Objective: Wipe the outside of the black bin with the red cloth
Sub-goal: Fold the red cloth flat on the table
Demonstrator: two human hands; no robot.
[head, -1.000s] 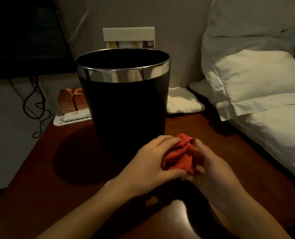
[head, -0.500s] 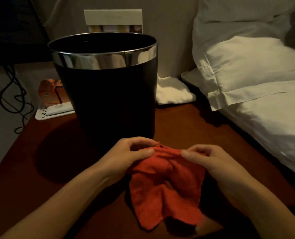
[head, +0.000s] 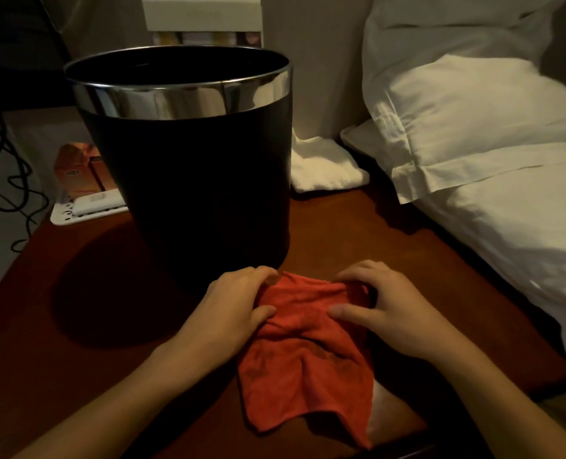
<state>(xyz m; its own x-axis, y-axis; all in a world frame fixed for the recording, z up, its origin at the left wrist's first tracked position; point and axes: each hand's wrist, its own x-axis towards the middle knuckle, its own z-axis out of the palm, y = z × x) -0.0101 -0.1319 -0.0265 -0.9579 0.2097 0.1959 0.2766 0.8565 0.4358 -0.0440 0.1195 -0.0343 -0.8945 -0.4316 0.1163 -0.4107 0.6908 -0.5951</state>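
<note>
Both hands are gripping the top edge of the red cloth [head: 304, 352]: the left hand [head: 238, 306] and the right hand [head: 384, 306] are each pinching a corner. The cloth is hanging down over the wooden table [head: 76, 359], just in front of the upright black bin [head: 202, 180].

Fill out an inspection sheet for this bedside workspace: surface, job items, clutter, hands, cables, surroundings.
Surface: dark wooden table, in dim light.
Job items: black bin upright with a silver rim; red cloth spread in front of it, not touching the bin's wall.
Clutter: white tray with orange packets behind the bin on the left; folded white towel on the right.
Hands: left hand and right hand each pinch the cloth's top edge.
Cables: black cables hang off the left.
Surroundings: white pillows on the right; card against the wall.
</note>
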